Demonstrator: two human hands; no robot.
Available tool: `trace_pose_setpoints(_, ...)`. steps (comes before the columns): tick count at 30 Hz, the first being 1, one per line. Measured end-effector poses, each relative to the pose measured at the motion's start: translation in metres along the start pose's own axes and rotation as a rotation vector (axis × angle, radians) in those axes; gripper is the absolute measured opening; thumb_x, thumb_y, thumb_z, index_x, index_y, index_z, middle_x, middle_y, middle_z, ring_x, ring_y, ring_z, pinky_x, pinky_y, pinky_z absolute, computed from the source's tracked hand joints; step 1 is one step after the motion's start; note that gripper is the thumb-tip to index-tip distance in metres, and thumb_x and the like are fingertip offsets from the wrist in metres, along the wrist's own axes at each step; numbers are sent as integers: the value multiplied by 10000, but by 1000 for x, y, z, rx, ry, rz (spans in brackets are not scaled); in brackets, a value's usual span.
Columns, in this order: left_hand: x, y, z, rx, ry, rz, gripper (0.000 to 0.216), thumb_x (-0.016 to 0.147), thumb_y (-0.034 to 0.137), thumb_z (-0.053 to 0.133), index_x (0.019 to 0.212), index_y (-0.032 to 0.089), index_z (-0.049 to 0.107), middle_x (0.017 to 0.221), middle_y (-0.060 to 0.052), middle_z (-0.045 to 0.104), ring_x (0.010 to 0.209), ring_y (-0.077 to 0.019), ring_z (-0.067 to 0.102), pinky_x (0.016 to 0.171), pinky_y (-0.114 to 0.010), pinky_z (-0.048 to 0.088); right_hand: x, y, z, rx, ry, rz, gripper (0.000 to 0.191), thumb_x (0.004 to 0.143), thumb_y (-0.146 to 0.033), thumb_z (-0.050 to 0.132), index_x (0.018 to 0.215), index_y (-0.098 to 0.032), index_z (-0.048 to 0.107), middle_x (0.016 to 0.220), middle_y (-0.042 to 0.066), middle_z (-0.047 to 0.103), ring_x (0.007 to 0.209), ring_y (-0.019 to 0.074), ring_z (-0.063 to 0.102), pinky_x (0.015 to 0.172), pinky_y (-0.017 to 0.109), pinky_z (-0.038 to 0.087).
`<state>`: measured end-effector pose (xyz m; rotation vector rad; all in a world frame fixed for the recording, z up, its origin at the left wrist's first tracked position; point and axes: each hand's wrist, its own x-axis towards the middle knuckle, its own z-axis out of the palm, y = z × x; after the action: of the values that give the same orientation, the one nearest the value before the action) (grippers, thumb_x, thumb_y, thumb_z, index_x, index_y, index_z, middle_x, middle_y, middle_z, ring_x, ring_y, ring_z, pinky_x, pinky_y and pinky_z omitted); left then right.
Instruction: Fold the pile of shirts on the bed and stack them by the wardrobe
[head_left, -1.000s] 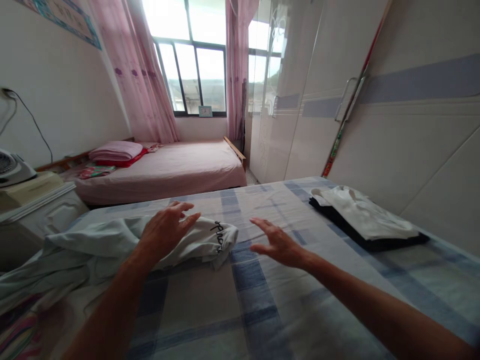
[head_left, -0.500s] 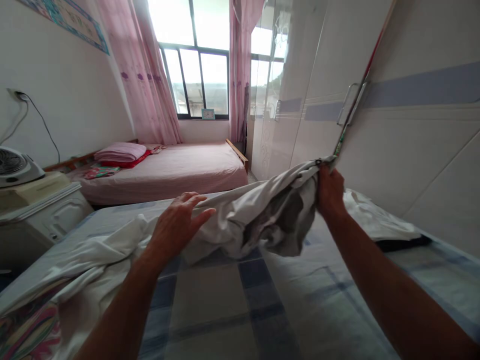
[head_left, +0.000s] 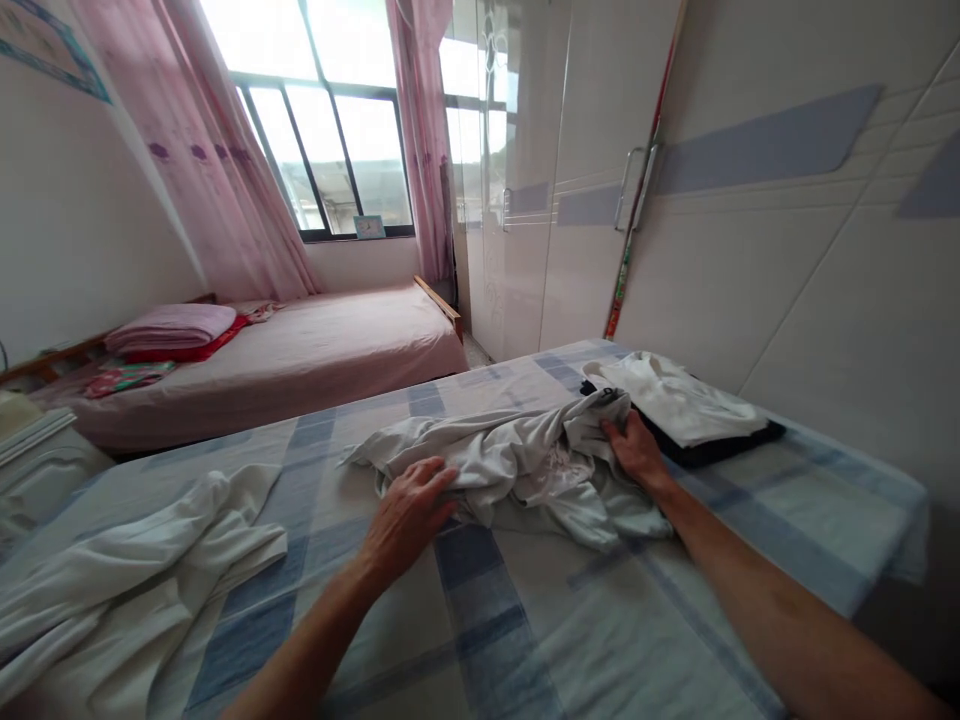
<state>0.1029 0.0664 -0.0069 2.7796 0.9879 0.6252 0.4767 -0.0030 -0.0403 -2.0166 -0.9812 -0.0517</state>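
A crumpled white garment (head_left: 517, 465) lies in the middle of the blue-checked bed (head_left: 525, 640). My right hand (head_left: 634, 450) is closed on its right end, close to a folded pile. My left hand (head_left: 409, 515) rests on the garment's near left edge, fingers together and curled over the cloth. Both forearms reach in from the bottom of the view.
A folded white garment on a folded black one (head_left: 686, 410) sits at the bed's right side by the wardrobe (head_left: 787, 260). More loose white clothes (head_left: 127, 570) lie at the left. A pink bed (head_left: 300, 350) stands under the window.
My right hand took the white garment, lifted it off the left heap and has now laid it down in the middle of the bed. My left hand followed onto it.
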Motion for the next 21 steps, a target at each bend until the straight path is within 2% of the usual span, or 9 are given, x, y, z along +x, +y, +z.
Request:
trace_pose_setpoints(2, 1, 1, 3, 3, 3, 12, 265, 894, 322, 494, 1092, 258, 659, 1183, -57, 634, 1086, -225, 571, 938, -386, 471, 2, 0, -1, -2, -17, 6, 263, 777, -438, 494, 925, -224, 525, 913, 92, 655, 900, 266, 615, 780, 358, 465)
trace_pose_setpoints(5, 2, 2, -1, -10, 15, -2, 311, 935, 347, 403, 945, 239, 694, 1056, -45, 677, 981, -203, 600, 872, -353, 484, 2, -1, -4, 4, -35, 17, 251, 775, -437, 498, 906, -223, 522, 894, 92, 657, 879, 263, 619, 763, 352, 464)
trace_pose_setpoints(11, 3, 5, -6, -135, 93, -99, 308, 927, 330, 388, 911, 227, 678, 1034, -39, 681, 950, -185, 625, 832, -310, 478, 0, -5, -8, 60, -27, 27, 177, 737, -356, 514, 852, -222, 523, 878, 94, 655, 857, 271, 605, 759, 364, 448)
trace_pose_setpoints(14, 8, 16, -17, -260, 187, -126, 298, 910, 334, 406, 864, 204, 670, 997, -45, 686, 901, -178, 636, 814, -295, 480, 4, -13, -18, 105, 17, 26, 133, 757, -329, 458, 804, -220, 518, 837, 75, 639, 826, 240, 581, 732, 342, 441)
trace_pose_setpoints(17, 10, 36, -52, -382, 314, -170, 274, 869, 343, 454, 797, 190, 669, 925, -31, 686, 864, -167, 627, 773, -264, 481, 6, -32, -46, 219, 123, -7, 187, 803, -374, 421, 766, -213, 506, 764, 28, 588, 741, 186, 531, 660, 304, 423)
trace_pose_setpoints(19, 8, 45, -90, -443, 423, -266, 257, 841, 359, 486, 835, 186, 677, 869, -8, 680, 811, -150, 613, 701, -238, 477, 6, -53, -76, 375, 216, -23, 213, 804, -402, 452, 762, -205, 523, 722, 1, 554, 689, 158, 492, 616, 287, 404)
trace_pose_setpoints(21, 7, 44, -133, -467, 527, -378, 316, 830, 408, 496, 971, 182, 667, 765, 21, 659, 683, -124, 580, 585, -219, 447, 5, -78, -109, 509, 275, -13, 211, 793, -392, 491, 801, -196, 571, 719, -1, 558, 662, 145, 476, 602, 285, 393)
